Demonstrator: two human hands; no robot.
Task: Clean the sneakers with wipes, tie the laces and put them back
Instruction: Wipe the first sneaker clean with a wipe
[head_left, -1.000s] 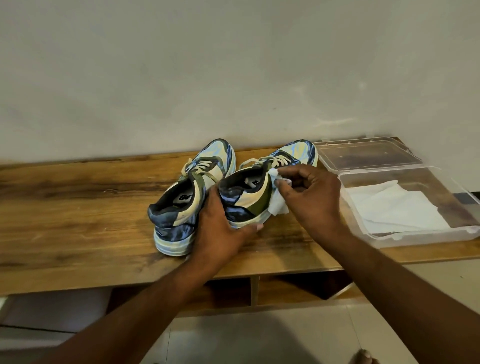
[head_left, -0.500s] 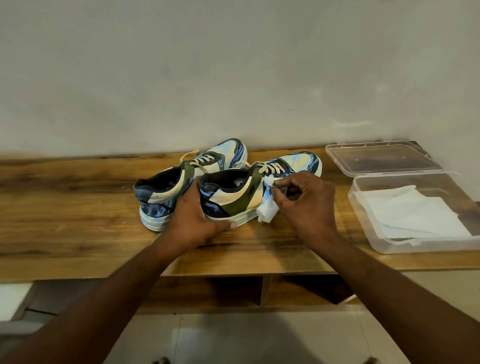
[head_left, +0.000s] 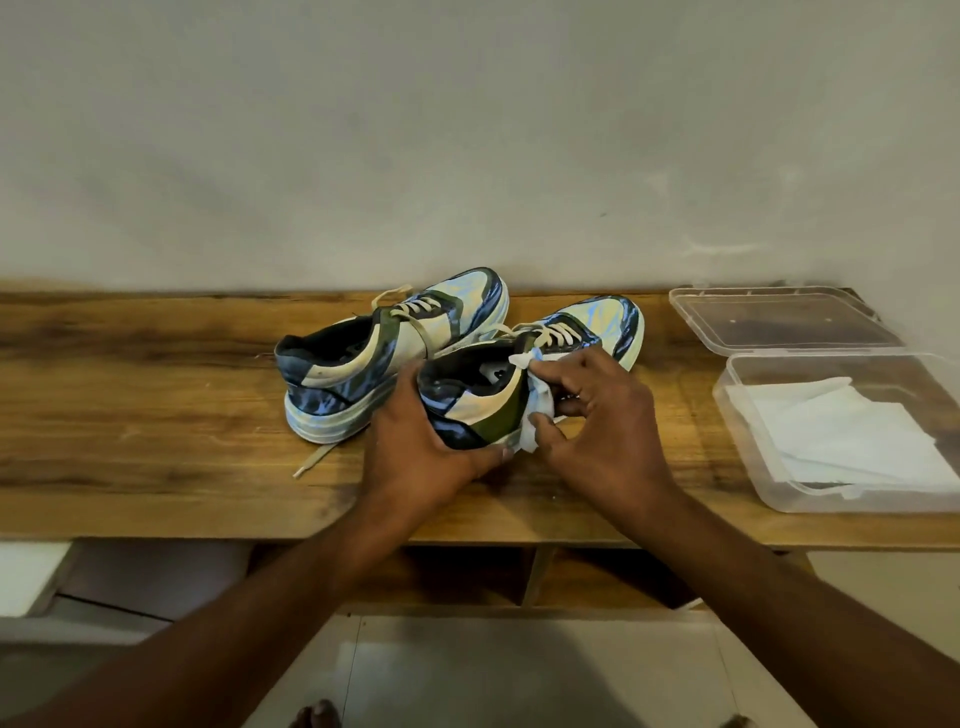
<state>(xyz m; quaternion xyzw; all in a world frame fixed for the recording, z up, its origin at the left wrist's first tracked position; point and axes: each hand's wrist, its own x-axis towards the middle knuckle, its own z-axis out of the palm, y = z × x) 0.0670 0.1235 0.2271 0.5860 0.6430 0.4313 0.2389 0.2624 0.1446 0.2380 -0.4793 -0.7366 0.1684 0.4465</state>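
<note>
Two blue, cream and olive sneakers stand side by side on the wooden bench (head_left: 156, 415), toes toward the wall. My left hand (head_left: 421, 457) grips the heel of the right sneaker (head_left: 488, 405) from below and behind. My right hand (head_left: 597, 421) pinches a crumpled white wipe (head_left: 537, 410) against that sneaker's outer side, beside the olive panel. The left sneaker (head_left: 363, 364) stands free, and one of its loose laces (head_left: 314, 460) trails over the wood in front of it.
At the right end of the bench, a clear plastic box (head_left: 748, 441) holds white wipes (head_left: 852, 436), and its lid (head_left: 779, 322) lies behind it against the wall. Open compartments sit under the bench, above a tiled floor.
Both sneakers have turned so their sides face me more. My right hand has slid the wipe down the right sneaker's side toward the heel. My left hand keeps its hold on the heel.
</note>
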